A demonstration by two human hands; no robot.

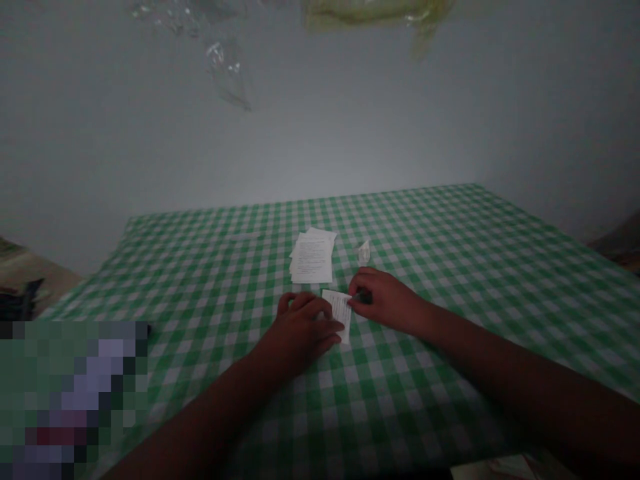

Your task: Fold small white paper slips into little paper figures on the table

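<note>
A small printed sheet of paper [341, 310] lies on the checked cloth between my hands. From the left, my left hand [304, 327] holds its lower part, with thumb and fingertips on the paper. The upper right corner is pinched between the thumb and fingers of my right hand [384, 297]. Just beyond my hands is a loose stack of printed sheets [313, 259], their edges fanned unevenly. A small folded piece of paper [364, 252] stands partly raised beyond my right hand.
A green and white checked tablecloth [210, 280] covers the table. The far edge meets a pale wall [320, 133]. A faint pale strip [245, 236] lies at the back left. Clear and yellowish plastic [375, 17] shows at the top. The lower left corner is pixelated.
</note>
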